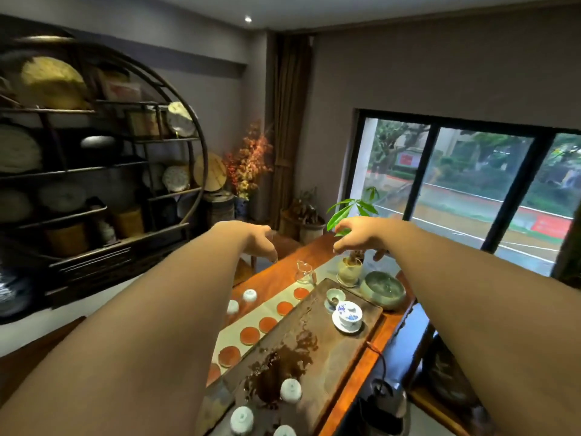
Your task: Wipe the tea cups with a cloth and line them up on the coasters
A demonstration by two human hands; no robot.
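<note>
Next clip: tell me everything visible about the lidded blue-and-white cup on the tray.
The lidded cup looks like white porcelain with blue painted patterns. Its parts are a saucer, a bowl and a domed lid with a small knob. It stands upright, lid on, at the far right end of the dark, wet tea tray, just nearer than a small open bowl. Neither hand touches it.

One cam only, head-worn, wide-angle w/ strong edge distortion. Looks fwd and down along both outstretched arms, tilted so the counter [317, 247] runs diagonally from bottom centre toward upper right. Hands sit mid-frame: left hand [257, 240], right hand [358, 236]. Forearms close to lens, filling lower corners. Far field takes in round shelf [94, 158] at left, window [471, 190] at right. No second view to overlap.
</note>
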